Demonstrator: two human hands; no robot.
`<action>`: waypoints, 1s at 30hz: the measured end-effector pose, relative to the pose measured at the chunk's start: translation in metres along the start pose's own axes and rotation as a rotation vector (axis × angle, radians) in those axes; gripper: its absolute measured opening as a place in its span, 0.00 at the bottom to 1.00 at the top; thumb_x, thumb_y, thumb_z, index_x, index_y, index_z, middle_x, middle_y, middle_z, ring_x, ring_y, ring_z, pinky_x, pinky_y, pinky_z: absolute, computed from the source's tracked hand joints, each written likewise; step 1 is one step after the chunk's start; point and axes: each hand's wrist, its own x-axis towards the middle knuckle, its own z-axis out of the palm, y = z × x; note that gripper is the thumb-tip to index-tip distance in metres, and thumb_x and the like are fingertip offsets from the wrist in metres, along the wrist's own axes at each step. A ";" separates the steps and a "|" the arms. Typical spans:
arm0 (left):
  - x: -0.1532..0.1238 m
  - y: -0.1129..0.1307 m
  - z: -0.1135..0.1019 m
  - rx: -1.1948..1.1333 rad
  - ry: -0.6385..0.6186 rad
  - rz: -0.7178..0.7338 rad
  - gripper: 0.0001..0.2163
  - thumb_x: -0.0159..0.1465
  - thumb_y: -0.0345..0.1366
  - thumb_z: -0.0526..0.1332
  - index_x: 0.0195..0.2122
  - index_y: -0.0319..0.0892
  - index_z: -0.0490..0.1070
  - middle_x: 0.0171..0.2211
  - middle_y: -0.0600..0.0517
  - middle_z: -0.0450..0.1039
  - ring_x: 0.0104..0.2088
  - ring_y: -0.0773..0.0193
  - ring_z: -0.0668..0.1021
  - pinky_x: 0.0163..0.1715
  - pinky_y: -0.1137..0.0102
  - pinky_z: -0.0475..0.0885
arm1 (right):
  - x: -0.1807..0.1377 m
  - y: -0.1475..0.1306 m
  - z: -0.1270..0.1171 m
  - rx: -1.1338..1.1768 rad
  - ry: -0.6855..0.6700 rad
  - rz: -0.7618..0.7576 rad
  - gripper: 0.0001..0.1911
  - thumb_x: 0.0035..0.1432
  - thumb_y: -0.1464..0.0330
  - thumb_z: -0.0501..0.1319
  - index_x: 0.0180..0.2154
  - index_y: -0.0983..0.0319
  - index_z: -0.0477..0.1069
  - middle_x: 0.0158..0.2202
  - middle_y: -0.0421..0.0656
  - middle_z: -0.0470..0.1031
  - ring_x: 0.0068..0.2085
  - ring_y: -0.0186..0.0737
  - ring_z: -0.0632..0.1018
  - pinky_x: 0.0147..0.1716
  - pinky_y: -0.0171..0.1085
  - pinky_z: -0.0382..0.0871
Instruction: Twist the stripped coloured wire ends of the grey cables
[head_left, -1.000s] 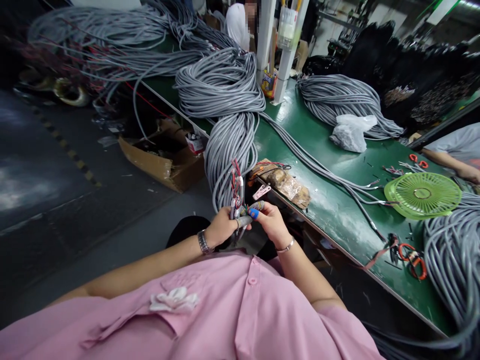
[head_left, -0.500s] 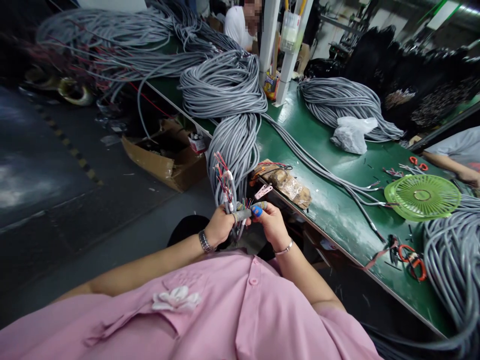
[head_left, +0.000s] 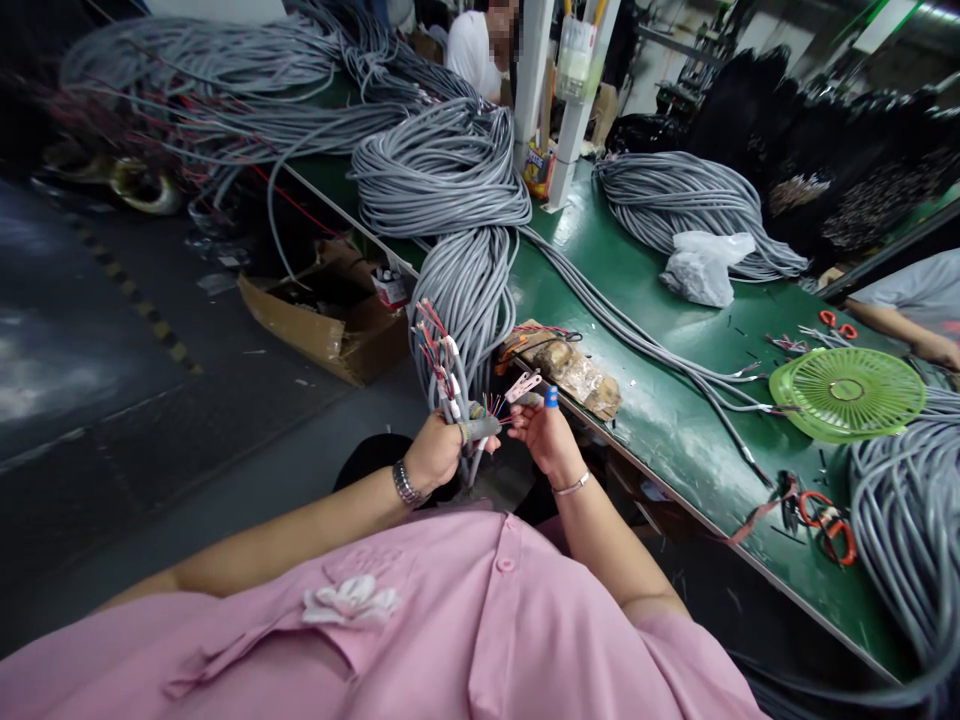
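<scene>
My left hand (head_left: pixel 435 452) is closed around several grey cables (head_left: pixel 480 430), whose stripped ends show thin coloured wires. One bundle of wires (head_left: pixel 441 360), mostly red, stands up above the fist. A shorter fan of coloured wires (head_left: pixel 493 405) points toward my right hand (head_left: pixel 551 438). That hand is open, its thumb in a blue finger cot (head_left: pixel 551 396) raised away from the fingers. Its fingertips are beside the wire ends; whether they touch is unclear. A pink clip (head_left: pixel 523 387) lies just beyond, at the table's edge.
Coiled grey cable (head_left: pixel 442 170) covers much of the green table (head_left: pixel 600 260). Toward the right are a green fan-like basket (head_left: pixel 847 392), orange-handled cutters (head_left: pixel 829 530) and a plastic bag (head_left: pixel 707 268). A cardboard box (head_left: pixel 322 320) stands on the floor. A co-worker's arm (head_left: pixel 900 325) reaches in at right.
My right thumb has lifted off the wires, and the fingers that were pinching have spread. That hand has shifted slightly right. The left hand keeps its hold on the cables.
</scene>
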 end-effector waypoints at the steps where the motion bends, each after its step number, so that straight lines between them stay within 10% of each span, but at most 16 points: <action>1: 0.001 0.003 0.002 -0.023 -0.015 -0.011 0.07 0.50 0.33 0.67 0.18 0.38 0.74 0.17 0.50 0.74 0.21 0.64 0.76 0.26 0.70 0.69 | 0.004 -0.003 0.001 0.012 -0.004 0.006 0.30 0.52 0.42 0.56 0.35 0.63 0.73 0.29 0.41 0.74 0.25 0.31 0.70 0.26 0.32 0.70; 30: 0.005 0.003 0.006 -0.008 -0.046 -0.048 0.09 0.50 0.34 0.68 0.18 0.39 0.71 0.16 0.51 0.72 0.19 0.64 0.74 0.24 0.69 0.68 | 0.015 -0.007 0.014 0.182 0.011 -0.004 0.25 0.53 0.45 0.59 0.33 0.61 0.73 0.29 0.41 0.74 0.26 0.33 0.70 0.26 0.33 0.68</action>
